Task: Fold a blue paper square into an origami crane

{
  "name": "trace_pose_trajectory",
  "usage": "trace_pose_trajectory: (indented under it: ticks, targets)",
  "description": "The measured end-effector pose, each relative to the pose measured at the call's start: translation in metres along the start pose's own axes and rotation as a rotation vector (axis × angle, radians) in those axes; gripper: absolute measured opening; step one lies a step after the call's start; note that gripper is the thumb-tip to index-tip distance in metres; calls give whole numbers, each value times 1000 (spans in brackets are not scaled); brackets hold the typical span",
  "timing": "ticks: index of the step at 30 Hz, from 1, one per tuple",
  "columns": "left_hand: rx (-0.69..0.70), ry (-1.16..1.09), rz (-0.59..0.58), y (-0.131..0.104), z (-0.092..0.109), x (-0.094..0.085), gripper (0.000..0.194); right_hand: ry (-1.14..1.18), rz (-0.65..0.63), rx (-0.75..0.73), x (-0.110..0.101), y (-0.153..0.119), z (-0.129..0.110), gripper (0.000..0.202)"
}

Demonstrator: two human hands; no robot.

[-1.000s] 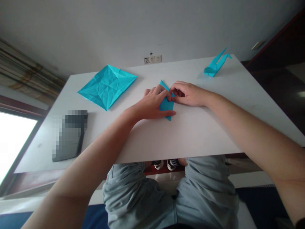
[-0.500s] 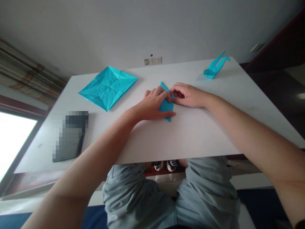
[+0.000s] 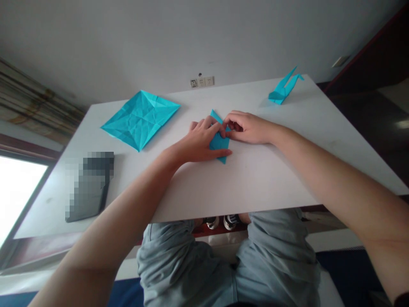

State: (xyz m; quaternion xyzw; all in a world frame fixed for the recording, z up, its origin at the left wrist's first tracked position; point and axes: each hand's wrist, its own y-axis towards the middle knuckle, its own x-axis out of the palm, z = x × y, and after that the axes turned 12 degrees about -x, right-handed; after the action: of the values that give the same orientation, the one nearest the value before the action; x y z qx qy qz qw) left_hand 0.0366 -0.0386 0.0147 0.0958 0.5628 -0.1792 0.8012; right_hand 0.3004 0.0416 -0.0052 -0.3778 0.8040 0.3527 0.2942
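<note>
Head view: small folded blue paper [image 3: 220, 143] flat on white counter [image 3: 255, 179], mid-counter. Left hand [image 3: 200, 143] lies on its left half, fingers spread, pressing down. Right hand [image 3: 247, 127] touches its upper right edge, fingertips curled, pinching fold. Creased blue sheet [image 3: 140, 117] well apart at left.

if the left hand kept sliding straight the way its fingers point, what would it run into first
Most likely the right hand. The left hand lies on the small folded turquoise paper, fingers pointing up and to the right, and the right hand's fingertips already meet them there. Depth is hard to judge.
</note>
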Motion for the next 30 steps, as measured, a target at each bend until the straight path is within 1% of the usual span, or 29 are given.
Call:
trace_pose_trajectory:
  ticks: [16,30]
  targets:
    - [3,-11,14,1,-2,2,52,-4,4,11,3,0,3,13]
    - [13,-9,22,1,-5,3,51,-34,-11,52,2,3,-6,14]
